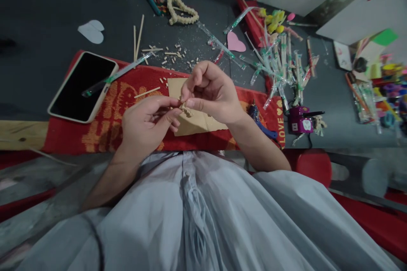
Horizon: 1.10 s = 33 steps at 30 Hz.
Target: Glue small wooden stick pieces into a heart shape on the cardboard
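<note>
A small pale piece with a bumpy edge is held between the fingers of the left hand and the right hand. On each hand, the thumb and first finger are pinched almost closed on it, and the other fingers are loosely bent. Some of the piece is hidden, so its full shape cannot be told. A folded sheet of tan card is seen right under the fingers, laid on a red cloth. To the left of the fingers, a phone is seen with a clear wrapper laid across it. Just past the fingers, tiny cut bits are scattered on the dark worktop, with some thin sticks left long. Farther past them, a bumpy heart-shaped ring is set down, and its outline looks all joined up. The held piece is much smaller, and it seems only partly built. Many cut bits are left loose, and lots of wrapped sticks are piled to the right, so plenty looks unused. Nearer the fingers on that side, a blue-handled tool is laid down, held by no hand, with a purple box beyond it.
</note>
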Available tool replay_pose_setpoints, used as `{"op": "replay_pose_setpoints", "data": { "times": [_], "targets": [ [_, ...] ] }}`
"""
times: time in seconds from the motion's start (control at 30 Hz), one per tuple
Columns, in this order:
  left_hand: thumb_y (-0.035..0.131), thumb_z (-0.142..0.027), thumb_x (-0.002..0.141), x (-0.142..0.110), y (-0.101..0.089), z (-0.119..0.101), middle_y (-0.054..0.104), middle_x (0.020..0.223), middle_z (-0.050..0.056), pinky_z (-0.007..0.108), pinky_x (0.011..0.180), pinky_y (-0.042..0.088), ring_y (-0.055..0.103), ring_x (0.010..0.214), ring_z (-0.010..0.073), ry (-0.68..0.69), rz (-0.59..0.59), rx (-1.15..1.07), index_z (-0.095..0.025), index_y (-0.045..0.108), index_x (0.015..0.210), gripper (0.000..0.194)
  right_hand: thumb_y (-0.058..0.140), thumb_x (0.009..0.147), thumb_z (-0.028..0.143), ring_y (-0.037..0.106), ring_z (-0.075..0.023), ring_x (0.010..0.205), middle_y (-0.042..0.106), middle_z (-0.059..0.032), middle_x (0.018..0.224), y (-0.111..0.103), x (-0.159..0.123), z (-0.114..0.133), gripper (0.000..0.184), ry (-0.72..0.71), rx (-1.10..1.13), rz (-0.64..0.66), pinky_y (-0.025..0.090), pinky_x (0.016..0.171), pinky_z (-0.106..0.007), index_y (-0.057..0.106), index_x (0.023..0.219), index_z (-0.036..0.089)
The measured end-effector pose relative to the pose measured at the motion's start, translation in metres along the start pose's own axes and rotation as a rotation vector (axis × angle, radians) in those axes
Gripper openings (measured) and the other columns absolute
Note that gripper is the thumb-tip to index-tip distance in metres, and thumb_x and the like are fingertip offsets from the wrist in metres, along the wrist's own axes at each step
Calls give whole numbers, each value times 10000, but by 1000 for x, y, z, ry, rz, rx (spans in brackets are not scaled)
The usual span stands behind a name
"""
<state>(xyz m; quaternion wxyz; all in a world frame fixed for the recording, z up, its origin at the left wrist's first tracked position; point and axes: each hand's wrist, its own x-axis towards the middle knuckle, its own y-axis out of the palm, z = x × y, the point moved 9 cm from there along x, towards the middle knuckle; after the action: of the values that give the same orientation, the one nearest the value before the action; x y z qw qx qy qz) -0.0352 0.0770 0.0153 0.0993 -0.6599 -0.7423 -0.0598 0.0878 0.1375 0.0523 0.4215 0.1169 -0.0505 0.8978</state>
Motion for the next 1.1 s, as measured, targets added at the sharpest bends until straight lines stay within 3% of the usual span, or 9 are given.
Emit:
{"op": "replay_pose_setpoints", "data": {
  "times": [0.23,0.53,0.8,1.0,1.1],
  "targets": [
    [780,-388,850,2,1,6,730,733,10,206,438,582,667,491,119,-5,-2,-60,-292,774,948,137,742,821,571,644,-70,715,631,51,812,-3,0,-3,455,-83,-100,-10,584,656,-222,448,918,236],
    [792,-451,825,4,2,3,708,676,10,204,430,578,655,462,121,-26,-6,-81,-267,776,900,199,766,870,360,620,-36,740,681,32,865,-6,3,-6,266,-155,-160,87,548,671,-137,553,926,210],
    [789,-481,818,3,1,12,697,662,12,241,410,554,636,452,130,-46,-21,-68,-253,767,888,240,709,898,421,667,-86,761,713,-7,844,-6,-2,12,249,-213,-377,39,594,718,-232,682,895,174],
    [803,-463,811,3,0,16,680,627,1,217,395,539,640,445,127,-57,-34,-95,-255,768,888,224,711,893,440,701,-117,799,734,-9,825,-7,-5,14,258,-323,-458,63,591,778,-285,753,909,186],
    [811,-483,796,4,0,13,682,621,-3,200,375,523,637,431,121,-59,-39,-100,-248,768,865,248,709,892,452,698,-117,785,738,-8,810,-6,-5,10,267,-311,-467,46,584,771,-283,761,896,191]
  ]
}}
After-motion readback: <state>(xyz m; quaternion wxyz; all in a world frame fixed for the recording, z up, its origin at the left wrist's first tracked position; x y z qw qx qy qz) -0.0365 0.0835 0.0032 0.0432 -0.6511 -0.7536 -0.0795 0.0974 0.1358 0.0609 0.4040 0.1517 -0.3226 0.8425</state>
